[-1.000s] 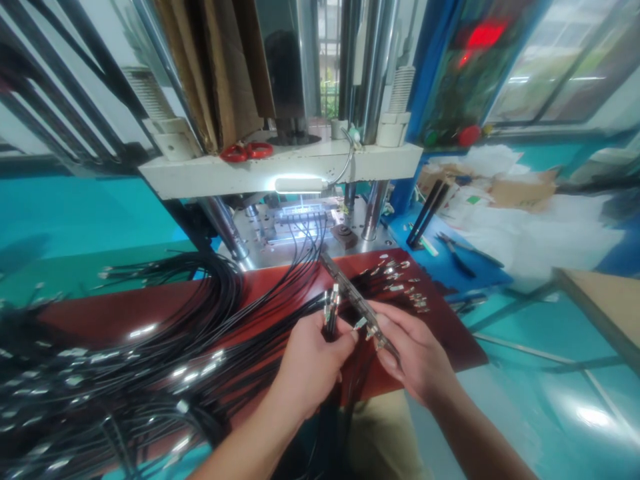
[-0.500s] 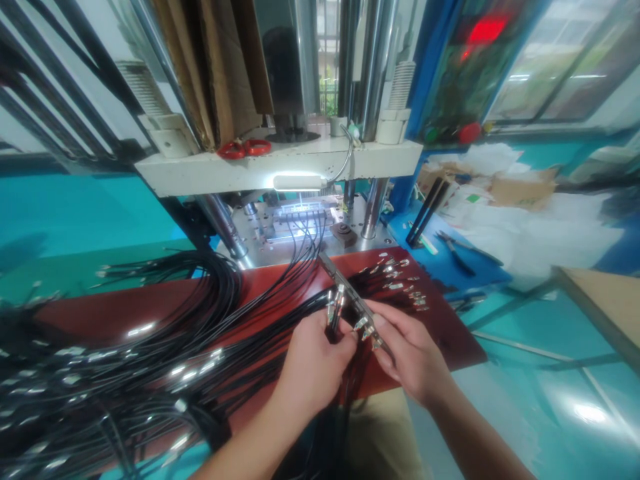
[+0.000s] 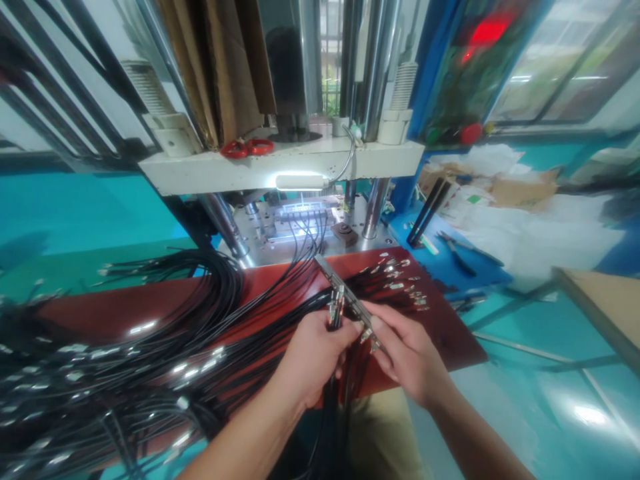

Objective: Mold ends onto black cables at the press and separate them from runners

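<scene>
My left hand [image 3: 317, 350] is closed around a small bunch of black cables [image 3: 336, 315], their metal connector ends pointing up and the cables hanging down below the fist. A narrow dark metal bar [image 3: 345, 285] slants across in front of me, its near end gripped by my right hand [image 3: 410, 347]. Near that end, a few small metal connectors [image 3: 369, 335] sit along the bar. My left fingertips are beside the bar, close to these connectors; whether they touch it I cannot tell.
Black cables [image 3: 210, 320] cover the left of the red-brown board [image 3: 440, 333]. Beyond stands a press with a white plate [image 3: 200, 170] and a lit fixture [image 3: 303, 212] holding cable ends. Red-handled scissors [image 3: 247, 148] lie on the plate. Pliers [image 3: 457, 253] rest on the blue surface at right.
My left hand has turned slightly, and its thumb has moved right toward the connectors near the bar's lower end. The bar has shifted slightly up and left; my right hand keeps its hold.
</scene>
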A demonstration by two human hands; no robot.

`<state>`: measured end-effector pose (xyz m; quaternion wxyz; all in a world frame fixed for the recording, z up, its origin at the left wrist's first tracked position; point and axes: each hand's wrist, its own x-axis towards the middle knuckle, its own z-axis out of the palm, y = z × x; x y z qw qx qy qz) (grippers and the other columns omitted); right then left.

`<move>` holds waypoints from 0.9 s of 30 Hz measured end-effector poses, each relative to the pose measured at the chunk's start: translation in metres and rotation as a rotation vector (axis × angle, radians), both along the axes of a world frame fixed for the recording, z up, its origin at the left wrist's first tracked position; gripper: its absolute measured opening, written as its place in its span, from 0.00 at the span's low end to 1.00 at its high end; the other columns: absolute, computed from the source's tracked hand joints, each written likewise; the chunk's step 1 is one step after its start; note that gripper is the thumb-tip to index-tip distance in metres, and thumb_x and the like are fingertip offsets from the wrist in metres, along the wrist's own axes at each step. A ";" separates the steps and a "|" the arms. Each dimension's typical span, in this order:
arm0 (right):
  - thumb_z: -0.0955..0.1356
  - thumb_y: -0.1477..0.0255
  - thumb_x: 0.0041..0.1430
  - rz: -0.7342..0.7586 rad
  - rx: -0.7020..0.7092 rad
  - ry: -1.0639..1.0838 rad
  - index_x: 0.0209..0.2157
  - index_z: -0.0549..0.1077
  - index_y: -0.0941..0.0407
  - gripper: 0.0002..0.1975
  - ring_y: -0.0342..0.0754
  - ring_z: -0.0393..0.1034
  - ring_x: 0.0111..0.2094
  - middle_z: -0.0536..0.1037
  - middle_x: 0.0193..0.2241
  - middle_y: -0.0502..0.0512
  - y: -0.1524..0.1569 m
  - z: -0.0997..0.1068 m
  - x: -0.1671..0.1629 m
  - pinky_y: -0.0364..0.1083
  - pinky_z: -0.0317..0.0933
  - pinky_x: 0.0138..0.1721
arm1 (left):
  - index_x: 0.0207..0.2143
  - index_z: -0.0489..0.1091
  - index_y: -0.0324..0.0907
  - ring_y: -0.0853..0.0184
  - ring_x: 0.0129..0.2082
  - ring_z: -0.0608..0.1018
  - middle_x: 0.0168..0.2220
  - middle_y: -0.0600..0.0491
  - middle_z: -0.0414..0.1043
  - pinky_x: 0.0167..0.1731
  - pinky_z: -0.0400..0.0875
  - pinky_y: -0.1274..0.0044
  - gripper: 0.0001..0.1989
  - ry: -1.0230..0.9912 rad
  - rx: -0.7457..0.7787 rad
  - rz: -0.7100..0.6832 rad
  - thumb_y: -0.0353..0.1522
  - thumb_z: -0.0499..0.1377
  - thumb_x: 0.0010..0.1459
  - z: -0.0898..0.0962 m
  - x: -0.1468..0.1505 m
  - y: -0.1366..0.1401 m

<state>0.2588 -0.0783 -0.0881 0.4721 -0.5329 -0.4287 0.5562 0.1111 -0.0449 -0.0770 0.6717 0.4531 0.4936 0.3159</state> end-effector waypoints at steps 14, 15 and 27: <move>0.67 0.60 0.61 -0.030 -0.077 0.199 0.55 0.70 0.55 0.23 0.35 0.50 0.15 0.61 0.18 0.44 0.001 -0.001 0.003 0.36 0.42 0.14 | 0.36 0.72 0.34 0.75 0.24 0.70 0.30 0.52 0.70 0.27 0.67 0.82 0.11 -0.329 -0.078 0.100 0.35 0.63 0.56 0.003 -0.019 0.002; 0.67 0.60 0.61 -0.029 -0.066 0.211 0.55 0.70 0.55 0.23 0.35 0.49 0.15 0.61 0.18 0.44 0.001 -0.001 0.004 0.37 0.42 0.14 | 0.38 0.72 0.34 0.75 0.25 0.71 0.32 0.51 0.70 0.28 0.68 0.81 0.11 -0.358 -0.111 0.120 0.34 0.63 0.57 0.003 -0.021 0.002; 0.66 0.61 0.62 0.020 -0.040 0.173 0.57 0.68 0.57 0.24 0.35 0.50 0.15 0.62 0.17 0.44 0.001 -0.008 0.007 0.37 0.43 0.13 | 0.29 0.69 0.37 0.76 0.18 0.64 0.24 0.56 0.66 0.15 0.58 0.84 0.11 -0.092 0.022 0.129 0.36 0.64 0.53 0.000 -0.014 0.001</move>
